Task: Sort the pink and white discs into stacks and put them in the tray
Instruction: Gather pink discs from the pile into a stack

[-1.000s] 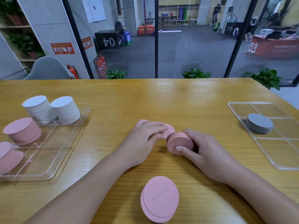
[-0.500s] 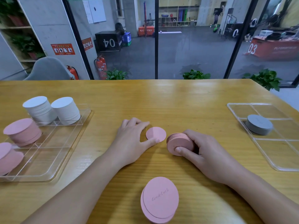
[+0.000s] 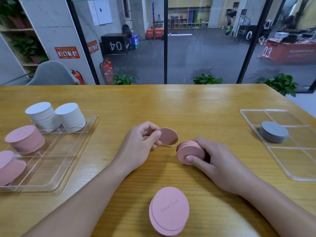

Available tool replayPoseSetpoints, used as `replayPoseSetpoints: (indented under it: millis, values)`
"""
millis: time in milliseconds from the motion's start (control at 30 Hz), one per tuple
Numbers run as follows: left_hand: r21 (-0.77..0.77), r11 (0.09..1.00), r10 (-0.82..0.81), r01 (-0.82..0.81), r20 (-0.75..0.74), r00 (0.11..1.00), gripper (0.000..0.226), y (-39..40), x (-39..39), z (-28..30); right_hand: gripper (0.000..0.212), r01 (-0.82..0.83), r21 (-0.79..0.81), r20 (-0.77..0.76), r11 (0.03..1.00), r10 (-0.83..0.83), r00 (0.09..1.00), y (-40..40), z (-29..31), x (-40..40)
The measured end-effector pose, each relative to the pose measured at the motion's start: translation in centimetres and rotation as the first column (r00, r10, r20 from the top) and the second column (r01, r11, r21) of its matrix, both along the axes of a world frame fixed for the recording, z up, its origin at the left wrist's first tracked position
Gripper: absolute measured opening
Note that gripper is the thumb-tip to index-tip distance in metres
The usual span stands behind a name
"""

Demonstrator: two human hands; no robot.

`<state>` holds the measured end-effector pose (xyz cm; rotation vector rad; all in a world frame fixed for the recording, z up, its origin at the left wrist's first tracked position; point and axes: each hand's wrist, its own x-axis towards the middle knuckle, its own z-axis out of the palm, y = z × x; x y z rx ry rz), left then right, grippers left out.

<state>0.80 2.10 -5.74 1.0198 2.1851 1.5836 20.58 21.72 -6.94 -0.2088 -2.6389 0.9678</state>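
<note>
Fingers of the left hand (image 3: 143,142) now pinch a single thin pink disc (image 3: 168,136) by its edge and hold it lifted and tilted above the wooden table (image 3: 188,106); half a second ago that disc lay flat on the wood under the fingertips. Just beside it, the right hand (image 3: 220,161) grips a short stack of pink discs (image 3: 190,152) tipped on edge against the table, thumb on the near face, as before. Lifting the loose disc suggests it is about to join that stack, so this stack is not yet ready for the tray. A few more pink discs (image 3: 169,211) lie overlapped near the table's front edge, unsorted. On the left, the clear divided plastic tray (image 3: 56,161) holds two white disc stacks (image 3: 56,117) at the back and two pink disc stacks (image 3: 25,139) nearer, with some compartments free. On the right, a second clear tray (image 3: 290,161) holds one grey round stack (image 3: 274,131).
</note>
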Motion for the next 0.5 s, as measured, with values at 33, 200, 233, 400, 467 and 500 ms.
replayPoseSetpoints:
  millis: [33, 200, 233, 400, 467, 500]
  values:
    - [0.041, 0.999, -0.011, 0.009, 0.056, 0.998, 0.021, 0.08, 0.08, 0.09, 0.024, 0.000, 0.004, 0.000, 1.000, 0.000, 1.000, 0.01, 0.00, -0.02]
    - [0.008, 1.000, 0.015, -0.015, 0.023, 1.000, 0.005, -0.10, -0.21, -0.10, 0.022, 0.001, 0.008, 0.000, 1.000, -0.001, 1.000, 0.02, 0.07, -0.11]
    - [-0.003, 1.000, 0.015, -0.015, 0.012, 1.000, 0.006, -0.08, -0.17, -0.11, 0.023, 0.003, 0.006, 0.000, 1.000, -0.003, 1.000, 0.01, 0.06, -0.10]
    - [0.055, 0.998, 0.025, -0.026, 0.009, 1.000, 0.037, 0.00, 0.23, 0.42, 0.022, 0.004, 0.010, 0.003, 1.000, -0.004, 1.000, -0.04, 0.08, -0.06]
    - [0.048, 0.999, 0.006, -0.006, 0.010, 1.000, 0.036, 0.03, 0.16, 0.25, 0.022, 0.003, 0.005, 0.002, 1.000, -0.003, 1.000, -0.03, 0.09, -0.03]
    - [0.038, 0.999, -0.009, 0.009, -0.002, 1.000, 0.034, 0.03, 0.11, 0.14, 0.022, 0.001, 0.000, 0.000, 1.000, -0.001, 1.000, -0.01, 0.12, -0.02]
